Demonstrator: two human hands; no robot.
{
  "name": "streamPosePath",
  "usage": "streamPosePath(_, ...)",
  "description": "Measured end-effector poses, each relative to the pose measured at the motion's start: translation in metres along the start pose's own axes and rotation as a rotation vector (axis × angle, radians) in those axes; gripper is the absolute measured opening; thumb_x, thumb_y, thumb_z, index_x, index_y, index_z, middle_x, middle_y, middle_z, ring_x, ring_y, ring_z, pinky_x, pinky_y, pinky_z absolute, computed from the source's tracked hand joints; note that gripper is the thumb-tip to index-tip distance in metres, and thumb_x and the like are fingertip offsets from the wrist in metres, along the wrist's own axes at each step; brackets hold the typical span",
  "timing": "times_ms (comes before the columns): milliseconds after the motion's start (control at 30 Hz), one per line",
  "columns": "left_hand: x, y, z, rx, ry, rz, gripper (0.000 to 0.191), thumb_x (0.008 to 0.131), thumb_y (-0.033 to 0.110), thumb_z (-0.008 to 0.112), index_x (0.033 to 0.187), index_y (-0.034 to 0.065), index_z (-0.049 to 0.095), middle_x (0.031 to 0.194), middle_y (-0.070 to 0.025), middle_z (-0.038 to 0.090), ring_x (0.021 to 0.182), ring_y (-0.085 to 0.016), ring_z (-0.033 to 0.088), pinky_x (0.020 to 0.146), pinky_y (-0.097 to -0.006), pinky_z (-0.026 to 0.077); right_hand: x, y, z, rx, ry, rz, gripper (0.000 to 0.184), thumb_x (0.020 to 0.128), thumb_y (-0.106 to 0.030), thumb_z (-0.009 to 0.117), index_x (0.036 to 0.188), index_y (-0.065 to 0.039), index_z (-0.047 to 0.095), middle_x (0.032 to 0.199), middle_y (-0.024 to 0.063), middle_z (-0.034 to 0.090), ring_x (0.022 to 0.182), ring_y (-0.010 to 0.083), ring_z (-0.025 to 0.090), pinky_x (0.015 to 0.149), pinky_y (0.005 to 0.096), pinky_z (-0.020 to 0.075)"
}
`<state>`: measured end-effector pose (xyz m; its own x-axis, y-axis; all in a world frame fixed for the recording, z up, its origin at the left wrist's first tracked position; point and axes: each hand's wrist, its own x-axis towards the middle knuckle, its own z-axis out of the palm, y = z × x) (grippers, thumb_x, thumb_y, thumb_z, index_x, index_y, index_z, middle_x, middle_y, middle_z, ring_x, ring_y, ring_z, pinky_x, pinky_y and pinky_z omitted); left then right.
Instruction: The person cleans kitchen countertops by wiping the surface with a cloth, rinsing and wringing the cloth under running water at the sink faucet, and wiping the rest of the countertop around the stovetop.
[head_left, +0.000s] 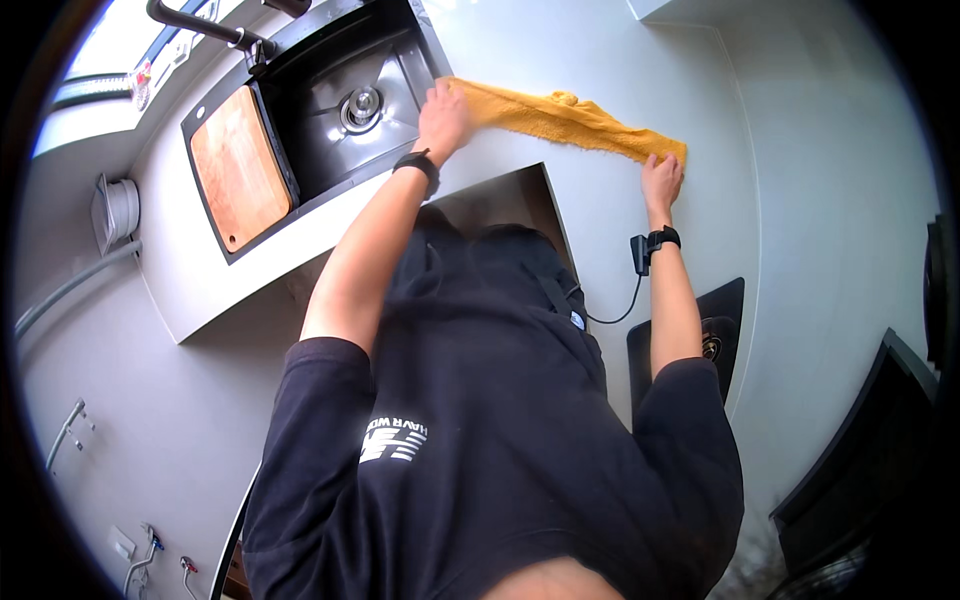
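A yellow-orange cloth (559, 120) lies stretched lengthwise on the light countertop, folded or bunched along its upper edge. At its left end, close to the sink's right rim, my left hand (444, 116) grips the fabric and looks slightly blurred. My right hand (661, 182) holds the cloth's right end, fingers over its lower corner. Both wrists wear black bands; a small black device with a cable sits at the right one.
Left of the cloth is a dark sink (427, 45) with a wooden cutting board (240, 172) across its left part and a black faucet (199, 26) behind. A black cooktop (724, 307) lies beside my right forearm. The counter (600, 195) turns a corner and meets the wall.
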<state>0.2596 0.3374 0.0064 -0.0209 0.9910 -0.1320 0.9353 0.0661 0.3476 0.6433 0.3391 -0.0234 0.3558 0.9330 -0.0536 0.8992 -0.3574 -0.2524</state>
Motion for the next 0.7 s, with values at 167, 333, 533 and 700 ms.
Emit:
streamPosePath(167, -0.006, 0.018, 0.030, -0.058, 0.055, -0.040, 0.063, 0.084, 0.028, 0.048, 0.133, -0.0089, 0.031, 0.139, -0.0379, 0.021, 0.130, -0.048, 0.024, 0.109, -0.0438, 0.021, -0.002, -0.024, 0.021, 0.017, 0.020, -0.025, 0.066, 0.091, -0.041, 0.043, 0.132, 0.010, 0.031, 0.137, 0.0321, 0.028, 0.131, 0.0417, 0.025, 0.108, 0.0452, 0.0224)
streamPosePath(333, 0.000, 0.030, 0.052, -0.071, -0.043, -0.094, 0.068, 0.089, 0.042, 0.042, 0.138, -0.0034, 0.028, 0.143, -0.0368, 0.009, 0.135, -0.049, 0.006, 0.111, -0.0476, 0.011, 0.005, -0.052, 0.048, -0.052, -0.121, 0.015, 0.080, 0.093, -0.051, 0.030, 0.138, 0.013, 0.014, 0.146, 0.0315, 0.009, 0.137, 0.0428, 0.006, 0.111, 0.0488, 0.0077)
streamPosePath(533, 0.016, 0.052, 0.060, -0.131, 0.076, -0.043, 0.059, 0.089, 0.035, 0.046, 0.134, -0.0020, 0.035, 0.145, -0.0288, 0.014, 0.137, -0.043, 0.009, 0.111, -0.0473, 0.013, -0.008, -0.098, 0.065, 0.126, -0.087, -0.088, 0.080, 0.093, -0.051, 0.031, 0.138, 0.013, 0.016, 0.147, 0.0304, 0.006, 0.138, 0.0417, 0.001, 0.111, 0.0504, 0.0042)
streamPosePath(700, 0.043, 0.049, 0.063, -0.136, 0.032, 0.166, 0.051, 0.093, 0.031, 0.036, 0.136, 0.0033, 0.036, 0.148, -0.0195, 0.018, 0.138, -0.034, 0.015, 0.111, -0.0472, 0.015, -0.010, -0.142, 0.069, 0.155, -0.065, -0.323, 0.075, 0.092, -0.045, 0.040, 0.136, 0.013, 0.022, 0.146, 0.0304, 0.009, 0.138, 0.0418, 0.003, 0.111, 0.0507, 0.0044)
